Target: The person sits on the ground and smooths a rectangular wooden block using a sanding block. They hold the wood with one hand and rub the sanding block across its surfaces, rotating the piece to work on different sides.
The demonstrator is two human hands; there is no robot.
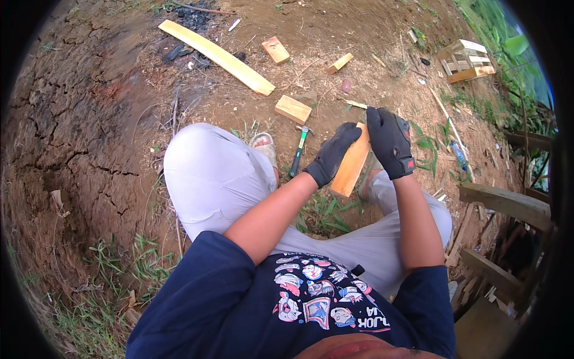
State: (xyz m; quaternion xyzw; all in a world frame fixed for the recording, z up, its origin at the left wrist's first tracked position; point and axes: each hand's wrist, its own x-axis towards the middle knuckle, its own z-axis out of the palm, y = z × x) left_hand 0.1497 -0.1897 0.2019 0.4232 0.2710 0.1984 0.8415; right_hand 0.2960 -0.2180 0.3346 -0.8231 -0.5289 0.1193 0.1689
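Note:
A short block of pale wood [351, 163] is held between my knees, tilted, with its near end toward me. My left hand [335, 154], in a black work glove, wraps round the block's left side. At the block's far right edge is my right hand [390, 143], also in a black glove, closed with its fingers bent against the wood; the fingertips are partly hidden. A hammer [299, 149] with a green and black handle lies on the ground left of my left hand. Just beyond it sits another wooden block [293, 110].
A long plank [216, 57] lies at the far left, beside dark charred bits [194, 18]. Two more wood pieces [275, 50] [340, 63] rest on the dirt. A slatted wooden frame [467, 61] stands far right. A plastic bottle [459, 155] and timber [505, 203] lie right.

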